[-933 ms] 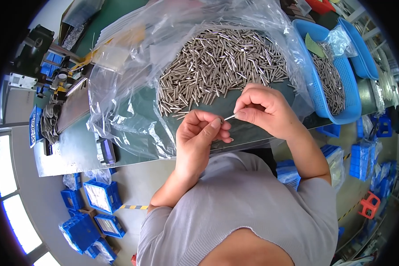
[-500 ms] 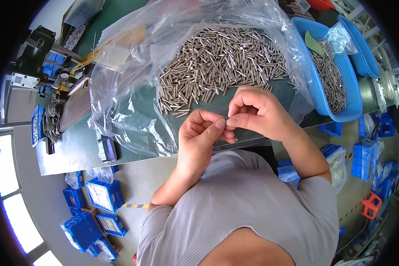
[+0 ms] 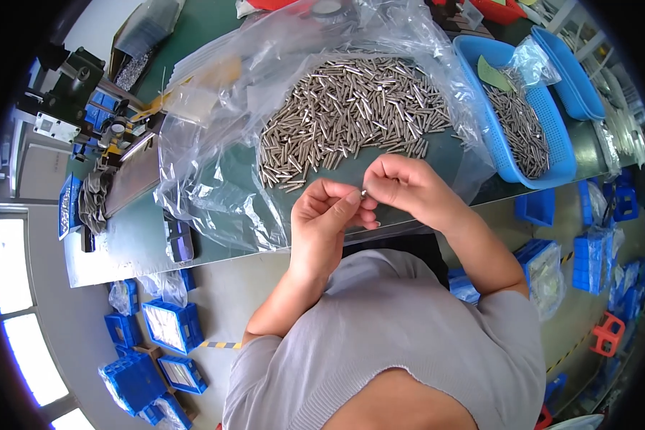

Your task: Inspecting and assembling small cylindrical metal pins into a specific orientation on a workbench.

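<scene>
My left hand (image 3: 327, 218) and my right hand (image 3: 411, 186) meet fingertip to fingertip just in front of a heap of short metal pins (image 3: 358, 107). Between the thumbs and fingers shows the bright end of a small metal pin (image 3: 364, 192), pinched from both sides; most of it is covered by the fingers. The heap lies on a clear plastic sheet (image 3: 215, 208) that is crumpled round it on the green tabletop.
At the right of the table, a blue perforated basket (image 3: 560, 154) holds more pins and a green slip (image 3: 493, 74). Another blue basket (image 3: 584, 100) stands behind it. A dark bench machine (image 3: 79, 79) occupies the far left. Blue crates (image 3: 172, 322) stand on the floor.
My right hand's fingers have shifted slightly and a bright pin end now shows between the fingertips. The whole view has tilted a little; my left hand keeps its pinch.
</scene>
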A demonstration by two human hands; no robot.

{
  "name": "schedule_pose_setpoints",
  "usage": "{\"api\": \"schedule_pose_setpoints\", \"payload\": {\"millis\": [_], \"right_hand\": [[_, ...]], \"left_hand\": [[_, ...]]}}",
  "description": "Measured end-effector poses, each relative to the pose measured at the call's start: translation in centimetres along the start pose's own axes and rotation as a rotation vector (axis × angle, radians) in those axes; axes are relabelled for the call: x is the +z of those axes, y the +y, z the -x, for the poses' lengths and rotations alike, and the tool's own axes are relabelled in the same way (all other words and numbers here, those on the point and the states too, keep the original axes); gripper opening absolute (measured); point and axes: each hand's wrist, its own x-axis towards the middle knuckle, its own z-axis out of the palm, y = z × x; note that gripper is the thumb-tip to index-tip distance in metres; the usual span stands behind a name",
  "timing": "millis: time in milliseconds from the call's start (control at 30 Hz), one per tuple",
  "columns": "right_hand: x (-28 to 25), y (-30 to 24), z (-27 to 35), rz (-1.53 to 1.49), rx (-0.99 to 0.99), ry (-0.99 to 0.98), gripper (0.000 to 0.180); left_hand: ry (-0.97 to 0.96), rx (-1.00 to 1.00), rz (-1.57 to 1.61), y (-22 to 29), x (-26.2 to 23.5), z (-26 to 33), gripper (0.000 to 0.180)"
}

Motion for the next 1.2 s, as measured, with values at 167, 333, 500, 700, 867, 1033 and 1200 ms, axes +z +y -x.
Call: {"api": "schedule_pose_setpoints", "payload": {"millis": [167, 333, 500, 700, 867, 1033, 1200], "right_hand": [[0.3, -0.2, 1.2, 0.535, -0.237, 0.147, 0.010], [-1.7, -2.3, 2.9, 0.594, -0.469, 0.449, 0.008], [-7.5, -8.6, 6.4, 1.107, -0.617, 1.004, 0.010], [-11.6, -8.5, 7.3, 1.615, -0.623, 1.042, 0.016], [-5.8, -6.0, 6.4, 1.166, -0.702, 0.769, 0.013], [-3.5, -1.9, 4.5, 1.543, -0.232, 0.514, 0.032], [-5.7, 0.9, 2.1, 1.564, -0.190, 0.539, 0.041]], "left_hand": [[0.045, 0.050, -0.053, -0.6, 0.5, 0.3, 0.004], [0.060, 0.163, -0.025, -0.6, -0.5, -0.1, 0.002], [0.107, 0.294, -0.209, -0.7, -3.2, -1.5, 0.004], [0.114, 0.426, -0.251, -1.1, -3.9, -1.1, 0.006], [0.068, 0.427, -0.260, -1.1, -3.3, -1.6, 0.004], [0.057, 0.435, -0.257, -1.1, -3.4, -1.6, 0.004], [0.050, 0.430, -0.264, -1.1, -3.5, -1.5, 0.003]]}}
